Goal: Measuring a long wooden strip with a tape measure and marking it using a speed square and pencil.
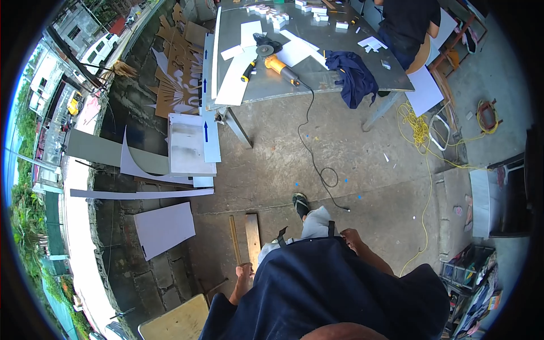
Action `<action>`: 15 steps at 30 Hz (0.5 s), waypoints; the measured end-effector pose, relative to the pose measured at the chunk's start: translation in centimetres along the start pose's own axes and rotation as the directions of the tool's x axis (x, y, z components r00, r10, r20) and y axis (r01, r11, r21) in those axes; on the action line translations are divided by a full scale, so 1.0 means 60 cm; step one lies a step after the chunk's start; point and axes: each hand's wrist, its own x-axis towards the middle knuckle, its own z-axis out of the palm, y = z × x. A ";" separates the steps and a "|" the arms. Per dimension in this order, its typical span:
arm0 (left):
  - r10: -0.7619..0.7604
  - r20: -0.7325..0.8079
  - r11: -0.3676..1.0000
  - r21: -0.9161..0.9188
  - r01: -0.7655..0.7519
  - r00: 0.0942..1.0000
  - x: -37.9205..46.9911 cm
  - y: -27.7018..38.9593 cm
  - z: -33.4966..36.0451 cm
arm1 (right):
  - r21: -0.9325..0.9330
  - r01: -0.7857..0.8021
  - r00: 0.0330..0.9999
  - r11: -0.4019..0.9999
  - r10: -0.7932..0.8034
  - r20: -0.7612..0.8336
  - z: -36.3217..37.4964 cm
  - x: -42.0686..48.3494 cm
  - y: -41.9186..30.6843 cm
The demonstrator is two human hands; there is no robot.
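My left hand (244, 270) hangs at my side, its fingers curled, near a wooden board (252, 238) and a thin wooden strip (235, 240) on the floor. My right hand (351, 238) is beside my hip with bent fingers, close to a dark strap (331, 229) at my waist. Whether either hand holds anything cannot be told. On the metal-topped table (272, 96) ahead lie a yellow angle grinder (278, 66), a yellow-and-black handled tool (248, 72), white sheet pieces (238, 80), small white blocks (278, 20) and a dark blue cloth (352, 76).
The grinder's black cord (313, 157) trails across the floor towards my feet. A co-worker (408, 29) is at the table's far right. A tangled yellow cable (414, 123) lies at right. Cut panels (178, 76) lean on the left wall; a crate (463, 270) stands lower right.
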 end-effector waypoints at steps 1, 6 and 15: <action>0.054 -0.219 0.885 0.463 0.056 0.974 0.021 -0.008 0.033 | 0.083 0.038 0.999 0.996 -0.040 0.033 -0.011 0.022 -0.023; 0.161 -0.292 0.867 0.498 0.006 0.943 0.047 0.109 0.141 | -0.068 0.132 0.988 0.989 -0.126 0.091 -0.034 0.130 -0.193; 0.204 -0.204 0.749 0.662 -0.018 0.957 0.135 0.227 0.153 | -0.059 0.310 0.943 0.949 -0.299 0.145 0.051 0.206 -0.446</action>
